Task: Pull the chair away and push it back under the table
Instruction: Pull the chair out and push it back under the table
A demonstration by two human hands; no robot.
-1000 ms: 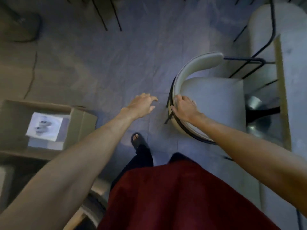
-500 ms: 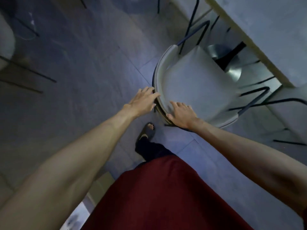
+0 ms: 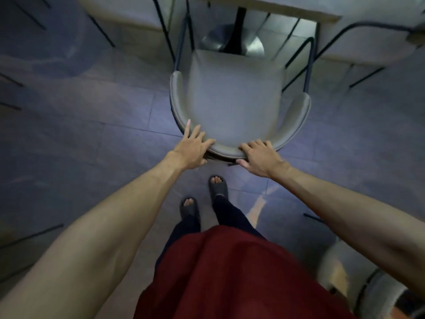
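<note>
A grey chair with a curved backrest and dark metal legs stands straight ahead of me, its seat facing the table at the top edge. The seat's front lies near the table's steel pedestal base. My left hand rests on the left part of the backrest rim, fingers spread over it. My right hand grips the rim's right part, fingers curled over the top and thumb underneath.
Other pale chairs stand at top left and top right by the table, with thin black legs. My sandalled feet stand on the grey tiled floor just behind the chair. A round pale object sits at bottom right.
My view has swung round so the chair now faces the table squarely. My left hand has come onto the backrest beside my right, which has kept its hold throughout.
</note>
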